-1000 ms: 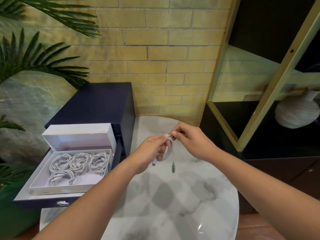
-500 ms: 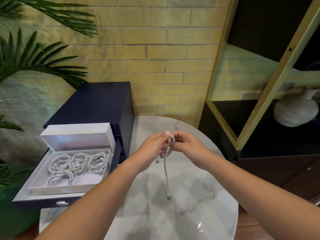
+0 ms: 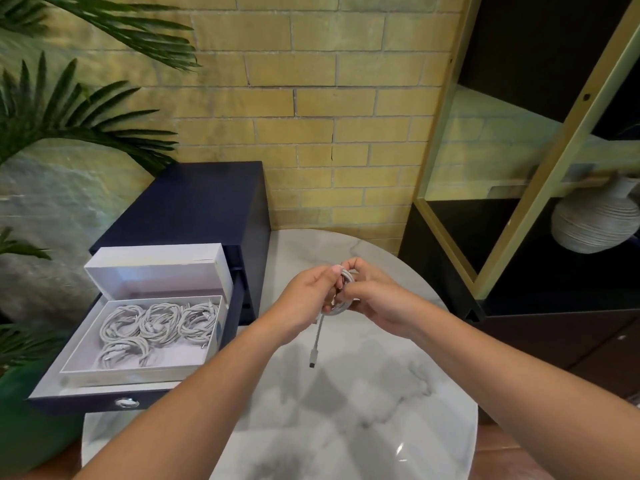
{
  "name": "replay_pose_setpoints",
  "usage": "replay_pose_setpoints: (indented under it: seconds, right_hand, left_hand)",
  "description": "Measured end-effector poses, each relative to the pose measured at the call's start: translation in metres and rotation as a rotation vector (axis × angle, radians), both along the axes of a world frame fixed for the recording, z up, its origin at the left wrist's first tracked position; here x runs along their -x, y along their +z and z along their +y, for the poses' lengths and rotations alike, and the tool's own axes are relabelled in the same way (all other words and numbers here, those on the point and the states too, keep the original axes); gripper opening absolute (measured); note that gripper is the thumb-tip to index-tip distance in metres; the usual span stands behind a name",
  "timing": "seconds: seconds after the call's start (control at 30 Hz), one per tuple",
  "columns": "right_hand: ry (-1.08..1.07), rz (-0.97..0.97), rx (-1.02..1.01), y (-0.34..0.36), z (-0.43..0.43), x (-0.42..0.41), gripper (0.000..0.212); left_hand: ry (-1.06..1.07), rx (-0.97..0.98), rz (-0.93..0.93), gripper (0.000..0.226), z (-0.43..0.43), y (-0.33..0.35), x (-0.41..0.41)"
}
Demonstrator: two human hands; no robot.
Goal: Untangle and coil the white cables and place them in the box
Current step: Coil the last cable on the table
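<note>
Two hands were close together above the marble table (image 3: pixel 346 427): the left hand (image 3: pixel 304 299) and the right hand (image 3: pixel 377 303) both gripped one coiled white cable (image 3: pixel 343 299) (its plug end hung free below). Four coiled cables (image 3: pixel 159 323) lay in the open white box (image 3: pixel 138 372), well apart to the left.

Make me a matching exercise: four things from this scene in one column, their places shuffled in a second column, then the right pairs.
Things:
1. cable
2. coils
3. vase
4. box

Places:
a. on the dark shelf
b. inside the box
c. held by the left hand and right hand
d. in the open drawer

Pairs: 1-c, 2-b, 3-a, 4-d
</note>
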State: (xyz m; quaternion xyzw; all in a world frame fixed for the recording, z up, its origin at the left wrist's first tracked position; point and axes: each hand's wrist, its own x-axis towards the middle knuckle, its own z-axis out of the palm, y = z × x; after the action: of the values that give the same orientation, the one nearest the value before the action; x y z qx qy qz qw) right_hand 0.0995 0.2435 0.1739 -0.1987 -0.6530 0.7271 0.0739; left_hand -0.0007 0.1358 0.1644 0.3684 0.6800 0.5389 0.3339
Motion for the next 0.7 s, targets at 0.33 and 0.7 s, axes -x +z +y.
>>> replay_pose_setpoints:
  seconds: [0.33, 0.7]
  right_hand:
    - [-0.255, -0.114, -0.416, -0.012, -0.003, 0.008, 0.035]
    - [-0.343, -0.101, -0.495, -0.016, -0.006, 0.012, 0.036]
  left_hand:
    - [0.149, -0.044, 0.154, 0.033, 0.006, -0.004, -0.007]
    - [0.163, 0.005, 0.172, 0.034, 0.009, -0.010, -0.009]
